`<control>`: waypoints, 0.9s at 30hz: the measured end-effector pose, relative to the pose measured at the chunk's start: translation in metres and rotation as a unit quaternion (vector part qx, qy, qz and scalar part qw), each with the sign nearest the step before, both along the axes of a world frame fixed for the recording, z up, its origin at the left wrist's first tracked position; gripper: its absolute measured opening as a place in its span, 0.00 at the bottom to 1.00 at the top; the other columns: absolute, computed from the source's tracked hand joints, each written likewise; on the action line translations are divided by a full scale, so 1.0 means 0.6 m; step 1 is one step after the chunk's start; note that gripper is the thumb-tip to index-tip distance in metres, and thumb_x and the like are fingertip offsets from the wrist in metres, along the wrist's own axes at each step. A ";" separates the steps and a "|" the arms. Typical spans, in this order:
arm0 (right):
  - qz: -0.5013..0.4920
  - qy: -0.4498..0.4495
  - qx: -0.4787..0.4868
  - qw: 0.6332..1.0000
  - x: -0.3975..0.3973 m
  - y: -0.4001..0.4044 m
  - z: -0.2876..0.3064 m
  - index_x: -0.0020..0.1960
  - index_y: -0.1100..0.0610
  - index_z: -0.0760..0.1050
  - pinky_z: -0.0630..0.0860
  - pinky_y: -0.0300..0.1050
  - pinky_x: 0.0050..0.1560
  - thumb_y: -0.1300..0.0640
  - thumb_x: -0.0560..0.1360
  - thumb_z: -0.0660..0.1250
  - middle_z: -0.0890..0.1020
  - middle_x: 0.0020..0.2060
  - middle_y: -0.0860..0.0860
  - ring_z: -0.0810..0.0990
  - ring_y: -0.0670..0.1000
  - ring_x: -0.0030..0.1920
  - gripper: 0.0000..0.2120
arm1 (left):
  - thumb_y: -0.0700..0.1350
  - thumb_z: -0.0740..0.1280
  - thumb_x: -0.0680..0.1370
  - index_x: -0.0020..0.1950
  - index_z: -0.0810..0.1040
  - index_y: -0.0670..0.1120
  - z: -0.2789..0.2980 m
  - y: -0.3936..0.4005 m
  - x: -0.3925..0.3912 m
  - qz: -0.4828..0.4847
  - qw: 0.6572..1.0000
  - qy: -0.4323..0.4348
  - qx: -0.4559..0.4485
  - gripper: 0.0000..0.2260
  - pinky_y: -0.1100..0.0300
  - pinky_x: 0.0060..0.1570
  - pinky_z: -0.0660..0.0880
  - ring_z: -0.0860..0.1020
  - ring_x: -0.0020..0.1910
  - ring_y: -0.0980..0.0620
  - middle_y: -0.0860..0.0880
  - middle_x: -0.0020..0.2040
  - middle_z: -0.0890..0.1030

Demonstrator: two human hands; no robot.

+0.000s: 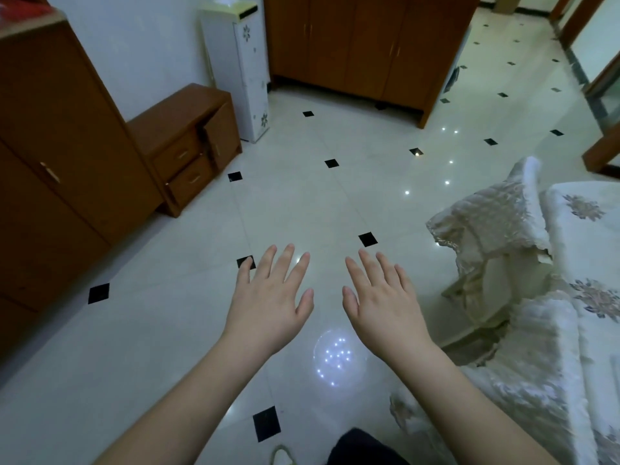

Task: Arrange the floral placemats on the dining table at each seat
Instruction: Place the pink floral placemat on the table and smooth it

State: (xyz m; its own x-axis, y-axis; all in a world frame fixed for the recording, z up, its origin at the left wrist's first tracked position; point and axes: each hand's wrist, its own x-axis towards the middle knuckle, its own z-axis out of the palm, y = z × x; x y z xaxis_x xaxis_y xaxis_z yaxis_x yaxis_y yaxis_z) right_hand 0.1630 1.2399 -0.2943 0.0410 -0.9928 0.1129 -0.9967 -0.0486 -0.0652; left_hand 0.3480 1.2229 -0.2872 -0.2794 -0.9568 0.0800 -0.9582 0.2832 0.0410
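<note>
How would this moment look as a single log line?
left hand: open, empty | right hand: open, empty | both over tiled floor | floral-covered chair at right

- A glossy pale tiled floor [188, 330] with small black diamond insets carries everything here and shows bright reflections of ceiling lights.
- At the left stands a tall brown wooden wardrobe [57, 162], and just beside it, farther off, a low brown wooden drawer cabinet [188, 142].
- At the far wall stand a narrow white flower-patterned cabinet [241, 72] and a wide brown wooden cupboard [369, 45].
- On the right stands furniture under white floral fabric covers [550, 297].
</note>
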 end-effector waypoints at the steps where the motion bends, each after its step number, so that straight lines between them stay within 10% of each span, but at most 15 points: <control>1: -0.003 0.000 0.002 1.000 -0.006 -0.015 0.000 0.69 0.55 0.74 0.68 0.60 0.67 0.46 0.78 0.49 0.75 0.69 0.56 0.72 0.60 0.69 0.27 | 0.58 0.51 0.78 0.72 0.72 0.49 0.000 -0.016 -0.007 -0.002 1.000 0.002 0.006 0.26 0.40 0.64 0.68 0.71 0.69 0.42 0.46 0.70 0.74; 27: -0.095 -0.034 -0.025 0.995 -0.247 -0.442 -0.007 0.66 0.58 0.76 0.71 0.60 0.65 0.47 0.77 0.50 0.78 0.65 0.53 0.75 0.60 0.66 0.26 | 0.60 0.43 0.78 0.77 0.62 0.53 0.010 -0.498 -0.271 -0.090 0.995 -0.005 0.040 0.30 0.45 0.73 0.54 0.61 0.76 0.46 0.48 0.76 0.66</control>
State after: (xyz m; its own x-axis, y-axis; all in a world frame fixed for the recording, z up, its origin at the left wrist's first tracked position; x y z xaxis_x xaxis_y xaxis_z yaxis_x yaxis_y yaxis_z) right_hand 0.0147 0.9747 -0.2983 -0.1567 -0.9748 0.1591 -0.9815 0.1357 -0.1355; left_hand 0.1853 0.9239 -0.2811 -0.4479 -0.8941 0.0023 -0.8924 0.4472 0.0605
